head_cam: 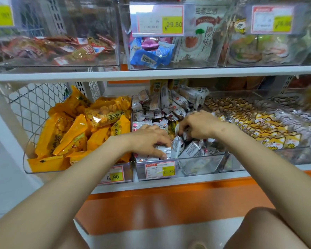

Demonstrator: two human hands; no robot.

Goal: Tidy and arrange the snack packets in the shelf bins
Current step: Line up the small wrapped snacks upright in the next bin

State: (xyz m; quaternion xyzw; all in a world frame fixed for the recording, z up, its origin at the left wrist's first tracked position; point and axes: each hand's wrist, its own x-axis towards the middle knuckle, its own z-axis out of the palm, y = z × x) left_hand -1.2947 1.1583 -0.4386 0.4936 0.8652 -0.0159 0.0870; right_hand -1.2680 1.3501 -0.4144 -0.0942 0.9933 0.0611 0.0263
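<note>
Piled loose in the clear middle bin (201, 161) on the lower shelf (187, 182): small white packets (178, 103) with red and dark print, tilted every way, several standing on end near the front wall. Poking up among them, one yellow packet (171, 128). Heaped in the clear left bin (28, 157): orange-yellow packets (70, 133) with see-through windows, lying crosswise and overlapping. Laid in overlapping rows in the right bin (285, 155): packets with yellow dog faces (264, 123).
</note>
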